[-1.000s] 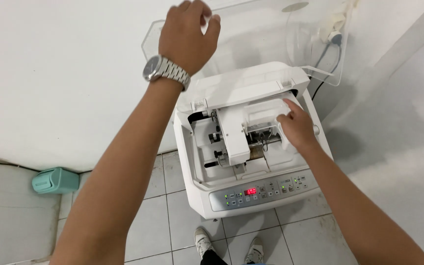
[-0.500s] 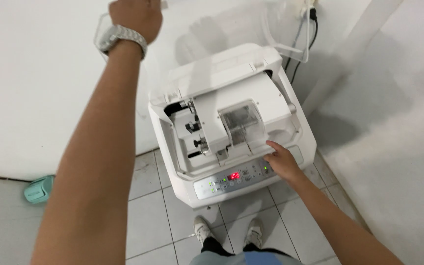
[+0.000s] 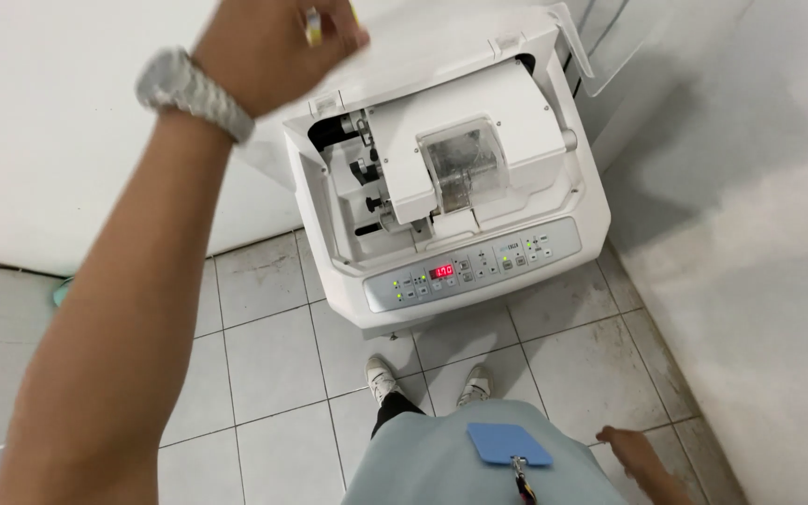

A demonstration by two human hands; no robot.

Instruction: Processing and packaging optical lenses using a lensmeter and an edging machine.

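Observation:
A white benchtop machine (image 3: 441,178) stands against the wall, with a grey control panel (image 3: 474,266) showing a red display along its front. Its inner chamber with a clear-windowed block (image 3: 460,164) is exposed. My left hand (image 3: 273,42), a metal watch (image 3: 189,93) on the wrist, is curled on the left edge of the machine's raised lid (image 3: 423,47); something small and yellow shows between the fingers. My right hand (image 3: 638,458) hangs low at my side, away from the machine, fingers loosely apart and holding nothing.
White walls close in behind and on the right. The floor is grey tile (image 3: 273,355), and my shoes (image 3: 427,379) stand just in front of the machine. A blue tag (image 3: 509,444) hangs on my clothing. The clear part of the lid (image 3: 605,51) juts out at top right.
My right hand left the chamber, touched the control panel, then dropped to my side. My left hand stayed on the lid while the view moved closer.

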